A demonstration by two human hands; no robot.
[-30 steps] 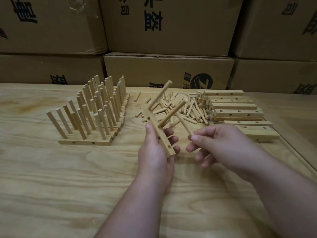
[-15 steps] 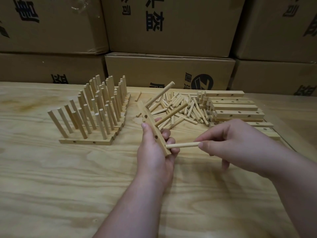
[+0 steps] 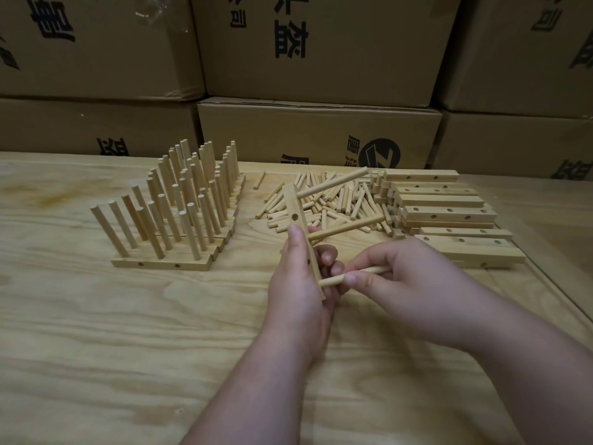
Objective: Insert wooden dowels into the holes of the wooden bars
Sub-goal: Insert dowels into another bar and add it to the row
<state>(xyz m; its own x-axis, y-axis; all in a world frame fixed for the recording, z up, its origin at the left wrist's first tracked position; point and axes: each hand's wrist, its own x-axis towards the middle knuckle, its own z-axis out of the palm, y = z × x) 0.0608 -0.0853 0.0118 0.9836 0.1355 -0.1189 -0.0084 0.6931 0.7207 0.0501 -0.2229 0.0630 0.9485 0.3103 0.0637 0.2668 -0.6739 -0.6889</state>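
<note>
Near the scene's middle, the bar (image 3: 303,239), already with 2 dowels, is gripped by the left hand (image 3: 296,284). A third dowel (image 3: 349,277), pinched by the right hand (image 3: 401,281), is set at its near hole; if tilted, it may jam.

Light level: dim, warm and yellowish; the tabletop (image 3: 96,348) is the brightest surface, the cardboard boxes (image 3: 321,49) behind it darker.
Source: seems overhead and diffuse; no lamp in view.
Shadows: soft, short ones under the right hand (image 3: 407,284) and the left hand (image 3: 298,284); faint ones at the foot of the finished bars with upright dowels (image 3: 179,213).
Glare: a small sheen on clear tape (image 3: 154,14) at the top of one box.
Sharpness: centre fairly crisp, wood grain readable; loose dowel pile (image 3: 327,200) a little soft; forearms at the bottom edge smeared.
Distortion: wide-angle bowing, table edge and box lines curve toward the corners.
Corners: darker than the middle.
</note>
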